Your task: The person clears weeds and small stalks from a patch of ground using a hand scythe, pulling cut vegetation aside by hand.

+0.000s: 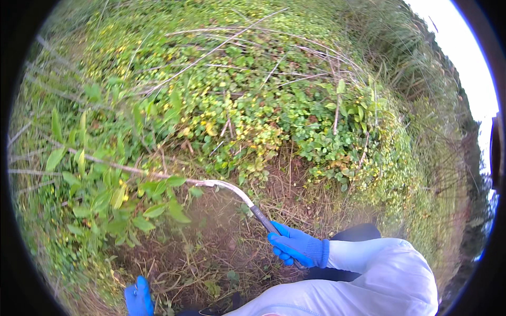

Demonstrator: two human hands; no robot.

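My right hand (298, 245), in a blue knit glove, grips the dark handle (265, 219) of a hand tool with a curved metal blade (233, 189), which looks like a sickle. The blade's tip meets the end of a woody stem (130, 169) in view. Whether it touches or only overlaps that stem, I cannot tell. Broad green leaves (114, 201) hang along the stem on the left. My left hand (139, 297), also in a blue glove, is low at the bottom left beside dry grass, fingers curled. Anything inside its grasp is hidden.
Bare brown soil with dry grass (221, 237) lies before me. Beyond it rises a bank of low green and yellow ground cover (245, 118), crossed by dry canes (213, 49). Tall grass (407, 59) stands at the upper right. My dark-clad knee (357, 232) is behind my right wrist.
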